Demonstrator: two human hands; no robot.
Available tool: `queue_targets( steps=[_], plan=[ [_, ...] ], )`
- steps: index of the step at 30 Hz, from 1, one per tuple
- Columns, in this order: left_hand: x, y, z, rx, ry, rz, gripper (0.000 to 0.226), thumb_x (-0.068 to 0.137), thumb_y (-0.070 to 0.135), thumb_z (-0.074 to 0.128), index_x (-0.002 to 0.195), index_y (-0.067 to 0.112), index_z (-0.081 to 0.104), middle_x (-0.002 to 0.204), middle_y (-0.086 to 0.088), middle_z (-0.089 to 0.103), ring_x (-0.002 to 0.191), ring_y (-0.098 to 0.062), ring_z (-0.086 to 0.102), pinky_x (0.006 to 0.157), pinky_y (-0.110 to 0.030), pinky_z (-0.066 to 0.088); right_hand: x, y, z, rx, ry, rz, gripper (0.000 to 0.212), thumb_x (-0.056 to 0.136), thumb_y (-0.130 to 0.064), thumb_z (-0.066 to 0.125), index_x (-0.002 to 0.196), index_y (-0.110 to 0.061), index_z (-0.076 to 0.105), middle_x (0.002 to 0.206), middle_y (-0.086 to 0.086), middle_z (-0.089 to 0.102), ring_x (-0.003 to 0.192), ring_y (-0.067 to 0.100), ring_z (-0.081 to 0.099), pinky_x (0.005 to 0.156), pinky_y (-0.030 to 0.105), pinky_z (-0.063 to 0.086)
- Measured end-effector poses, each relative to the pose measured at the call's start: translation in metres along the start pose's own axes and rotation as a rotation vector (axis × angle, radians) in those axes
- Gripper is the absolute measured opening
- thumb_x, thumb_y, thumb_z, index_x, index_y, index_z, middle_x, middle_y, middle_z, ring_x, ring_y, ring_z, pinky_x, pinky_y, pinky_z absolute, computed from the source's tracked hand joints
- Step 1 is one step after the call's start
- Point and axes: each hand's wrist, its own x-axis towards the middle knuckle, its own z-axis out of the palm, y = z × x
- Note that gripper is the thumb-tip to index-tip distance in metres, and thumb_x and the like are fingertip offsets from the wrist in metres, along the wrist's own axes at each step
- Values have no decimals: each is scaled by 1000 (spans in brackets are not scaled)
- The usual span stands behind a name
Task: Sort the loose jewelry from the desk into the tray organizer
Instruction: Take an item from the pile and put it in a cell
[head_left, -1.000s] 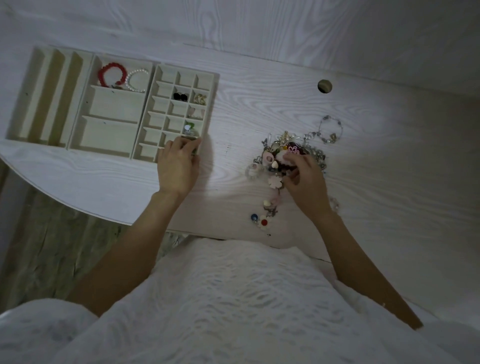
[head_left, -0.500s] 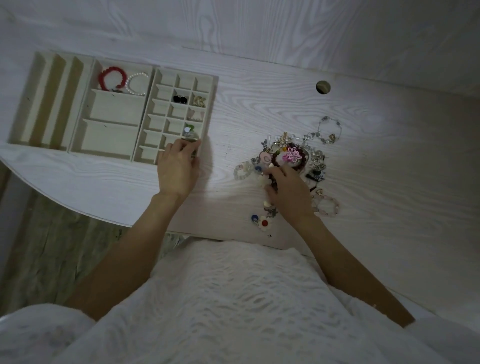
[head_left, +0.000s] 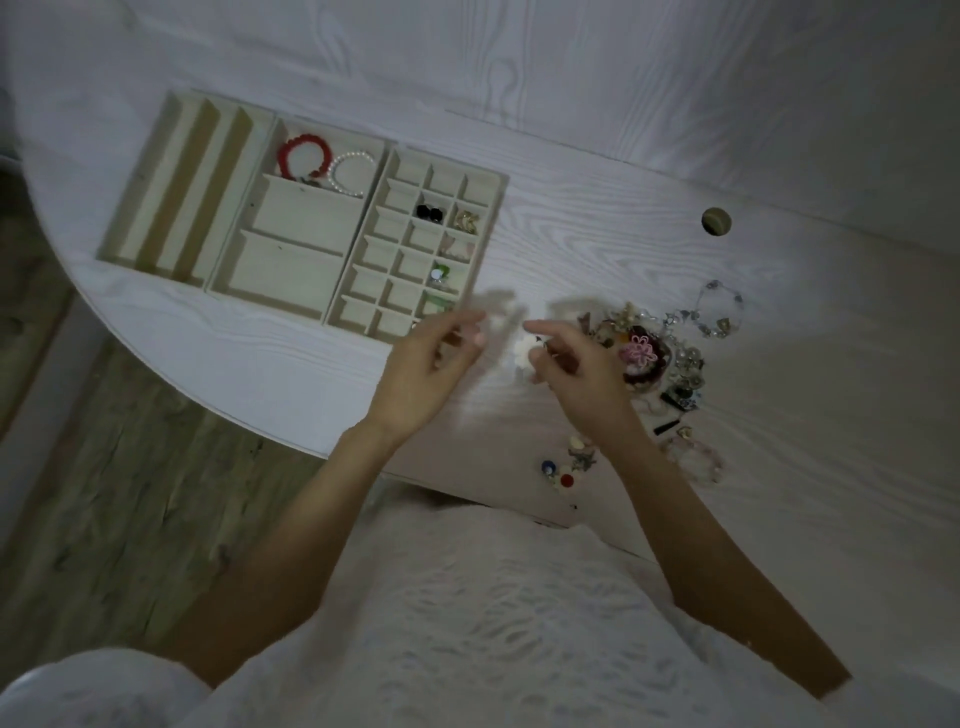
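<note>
White wood-grain desk (head_left: 597, 249). My right hand (head_left: 576, 374) pinches a small white flower piece (head_left: 525, 351), between jewelry pile (head_left: 649, 353) and tray organizer (head_left: 311, 228). My left hand (head_left: 426, 374) hovers beside it, fingers relaxed, holding nothing.

We log: loose jewelry pile (head_left: 660, 358), pieces too tangled and dim to itemise; right hand (head_left: 582, 374) covers its 9 o'clock edge; left hand (head_left: 426, 374) fingertips motion-blurred.
</note>
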Motion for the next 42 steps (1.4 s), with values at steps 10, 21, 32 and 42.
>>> queue_targets(
  steps=[10, 21, 32, 42],
  plan=[
    [-15, -31, -35, -215, 275, -227, 8, 88, 20, 67, 89, 28, 67, 86, 11, 69, 81, -2, 63, 73, -16, 47, 37, -32, 69, -474, -121, -217, 8, 88, -22, 59, 93, -19, 64, 86, -4, 64, 76, 12, 57, 60, 27, 39],
    [4, -101, -72, 376, 409, 361, 13, 92, 14, 64, 97, 13, 75, 93, -6, 69, 82, -17, 61, 69, -28, 50, 80, -48, 103, -408, -173, -222, 8, 82, -17, 69, 87, -14, 64, 77, -1, 65, 70, 12, 60, 63, 25, 50],
    [-16, -98, -71, 575, 269, 269, 29, 85, 8, 54, 108, 14, 70, 107, -7, 64, 96, -27, 51, 76, -34, 37, 73, -36, 94, -590, -55, -400, 19, 82, -1, 59, 97, -8, 68, 95, 9, 64, 92, 25, 55, 74, 31, 44],
    [-15, -86, -65, 694, 133, 165, 38, 84, 18, 46, 116, 18, 65, 111, -8, 59, 97, -25, 45, 73, -34, 33, 89, -39, 118, -830, -94, -555, 16, 77, -4, 67, 91, -9, 70, 89, 10, 63, 89, 30, 54, 73, 39, 48]
  ],
)
